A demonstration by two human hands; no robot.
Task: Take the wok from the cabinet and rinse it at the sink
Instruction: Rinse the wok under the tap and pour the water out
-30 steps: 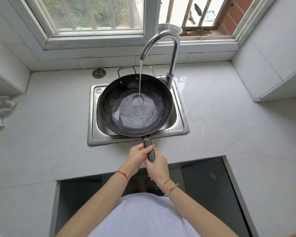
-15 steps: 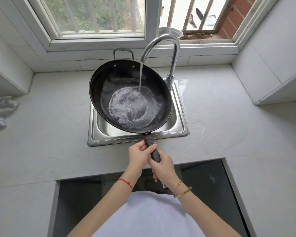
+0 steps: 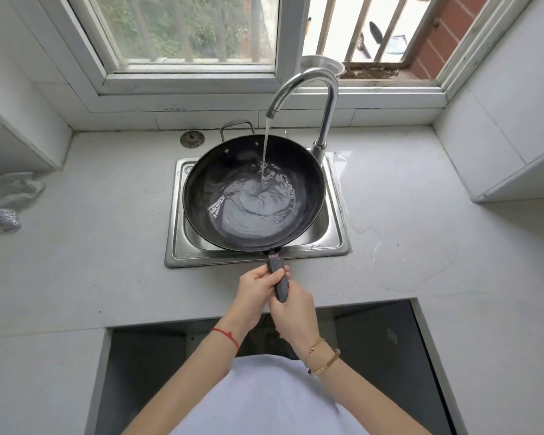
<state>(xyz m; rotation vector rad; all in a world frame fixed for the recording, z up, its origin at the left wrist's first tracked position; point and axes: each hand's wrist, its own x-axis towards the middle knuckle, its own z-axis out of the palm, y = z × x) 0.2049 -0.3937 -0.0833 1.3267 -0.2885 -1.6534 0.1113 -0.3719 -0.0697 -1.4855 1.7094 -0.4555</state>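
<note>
Swirling was the step in hand: both hands gripped the handle (image 3: 278,279), the left hand (image 3: 254,290) nearer the wok (image 3: 254,193), the right hand (image 3: 296,312) behind it. The wok sat over the sink (image 3: 338,243) at the counter's back edge, under the tap (image 3: 305,98), with water (image 3: 264,152) pooling inside. A slow, level circling would probably best wet the sides without slopping water over the rim.

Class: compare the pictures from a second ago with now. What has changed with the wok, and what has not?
The round black wok was tilted up at its far left rim half a second ago; now it lies nearly level again over the steel sink. Unchanged: left hand and right hand grip its handle, the chrome tap runs.
</note>
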